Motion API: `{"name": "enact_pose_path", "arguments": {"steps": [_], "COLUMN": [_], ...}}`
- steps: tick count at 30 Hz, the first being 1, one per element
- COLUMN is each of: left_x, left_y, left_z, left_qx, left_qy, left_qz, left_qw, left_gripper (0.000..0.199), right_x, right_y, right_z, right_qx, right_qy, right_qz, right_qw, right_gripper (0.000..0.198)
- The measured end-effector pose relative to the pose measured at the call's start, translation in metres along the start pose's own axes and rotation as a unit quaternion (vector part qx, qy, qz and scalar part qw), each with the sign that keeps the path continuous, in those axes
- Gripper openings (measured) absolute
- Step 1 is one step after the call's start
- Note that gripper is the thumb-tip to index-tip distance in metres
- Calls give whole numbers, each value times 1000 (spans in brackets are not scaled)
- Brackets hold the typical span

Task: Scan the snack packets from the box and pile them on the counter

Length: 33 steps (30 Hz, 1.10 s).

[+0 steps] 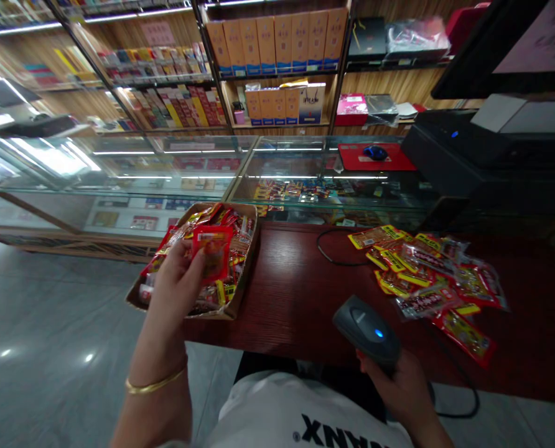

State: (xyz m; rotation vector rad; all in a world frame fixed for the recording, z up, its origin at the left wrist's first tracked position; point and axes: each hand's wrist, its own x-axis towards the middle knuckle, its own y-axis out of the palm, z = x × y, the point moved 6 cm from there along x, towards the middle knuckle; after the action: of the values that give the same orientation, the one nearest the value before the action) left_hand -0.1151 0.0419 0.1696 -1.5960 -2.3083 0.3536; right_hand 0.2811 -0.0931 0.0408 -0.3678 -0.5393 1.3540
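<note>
Pinched in my left hand [177,277] is a small red snack packet [213,249], raised over a cardboard box [246,283]. That box is filled with more red and yellow packets and sits at the left end of the dark red counter. My right hand [405,382] is wrapped around a dark grey barcode scanner [364,326], its blue light lit, near the counter's front edge. To the right of the scanner lies a loose pile of snack packets [412,264], some red and yellow, some in clear wrap. The scanner's handle is mostly hidden by my fingers.
Behind the wooden counter [296,280] runs a glass display case [203,155]. A red mouse pad [352,158] with a mouse [375,152] lies on the glass. A black printer [492,149] and a monitor [534,43] stand at the right. A black cable [321,249] loops across the counter.
</note>
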Motion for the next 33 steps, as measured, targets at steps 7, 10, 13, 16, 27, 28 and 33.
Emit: {"name": "enact_pose_path", "arguments": {"steps": [7,10,13,16,27,28,33], "left_x": [-28,-35,-39,-41,-34,-33,-32], "left_y": [131,148,151,151,139,138,142], "left_z": [29,46,53,57,58,56,58], "left_qx": [-284,-301,-307,-314,-149,-178,-366], "left_qy": [-169,-229,-268,-268,-68,-81,-216], "left_qz": [225,242,259,260,208,203,161], "left_qw": [917,893,876,873,964,959,891], "left_gripper": [36,39,38,39,56,49,37], "right_x": [4,5,4,3,4,3,-1], "right_y": [-1,1,4,10,8,7,7], "right_z": [13,17,16,14,12,9,4], "right_qx": [1,0,-14,-14,-9,-11,-22], "right_qy": [-37,-57,-49,-36,-11,-3,-3], "right_qz": [13,57,66,77,53,45,42], "right_qw": [999,997,997,996,998,999,999], "right_gripper": [29,25,26,30,33,34,38]}}
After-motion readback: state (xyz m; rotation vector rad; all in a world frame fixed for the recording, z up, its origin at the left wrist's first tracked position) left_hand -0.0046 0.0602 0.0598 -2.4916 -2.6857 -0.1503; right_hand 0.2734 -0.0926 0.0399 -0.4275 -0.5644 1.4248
